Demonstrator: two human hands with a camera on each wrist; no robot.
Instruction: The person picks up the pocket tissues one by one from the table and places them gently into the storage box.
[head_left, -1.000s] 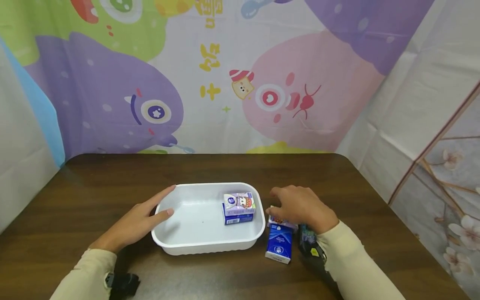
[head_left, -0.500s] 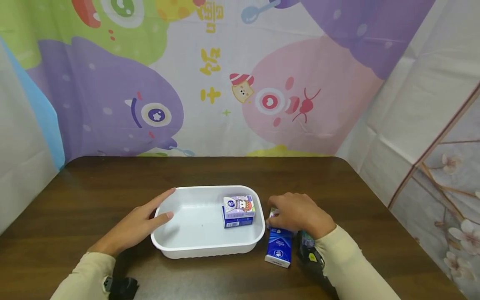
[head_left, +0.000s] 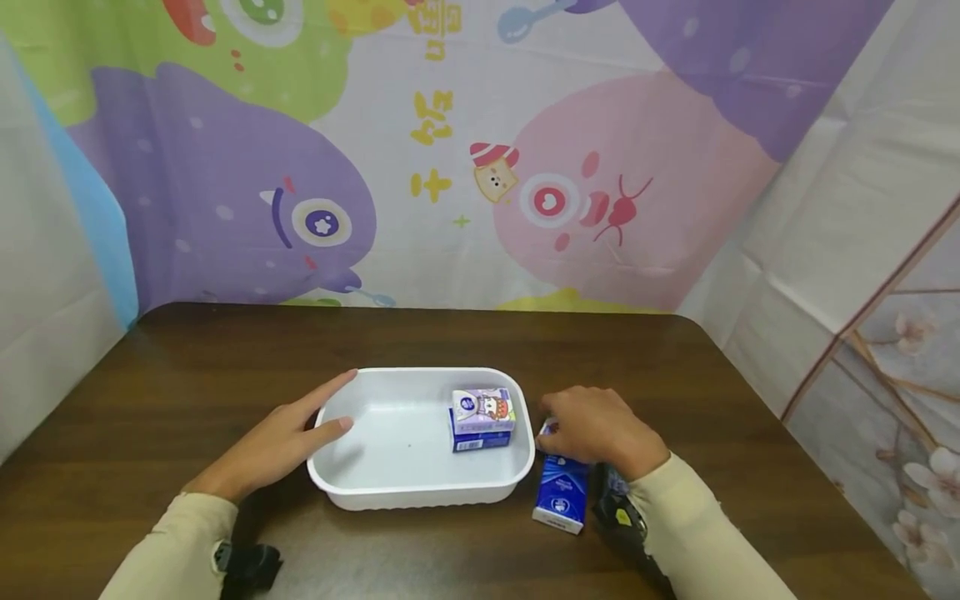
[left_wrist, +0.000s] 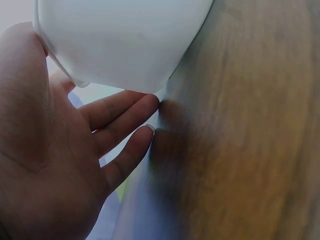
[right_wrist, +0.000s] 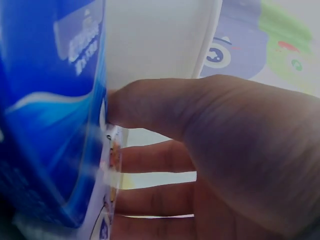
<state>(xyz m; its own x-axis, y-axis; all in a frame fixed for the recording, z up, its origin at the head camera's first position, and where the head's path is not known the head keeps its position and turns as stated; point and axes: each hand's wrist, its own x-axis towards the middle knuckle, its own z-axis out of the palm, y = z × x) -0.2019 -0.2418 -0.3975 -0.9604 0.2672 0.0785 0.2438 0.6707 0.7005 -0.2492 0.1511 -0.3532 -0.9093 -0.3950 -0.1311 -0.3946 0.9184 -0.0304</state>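
Note:
A white plastic tray (head_left: 405, 496) stands on the table. In it a purple-and-white pocket tissue packet (head_left: 483, 408) lies on a blue one (head_left: 482, 442) at the right end. My left hand (head_left: 273, 446) rests at the tray's left end, thumb over the rim; its other fingers (left_wrist: 125, 120) are extended beside the outer wall in the left wrist view. Right of the tray, my right hand (head_left: 600, 425) pinches a purple patterned tissue packet (right_wrist: 112, 165), mostly hidden by the hand. A blue tissue packet (head_left: 562, 492) overlaps that packet and sits against my thumb.
The dark wooden table (head_left: 420, 337) extends behind and around the tray. A cartoon-printed cloth (head_left: 442, 250) hangs at its back edge, and a pale cloth (head_left: 795, 250) hangs along the right side. Black wrist cameras sit on both wrists.
The right fingers have lowered and closed around the purple packet, covering more of it. The left hand and tray hold their place; the head view has shifted slightly.

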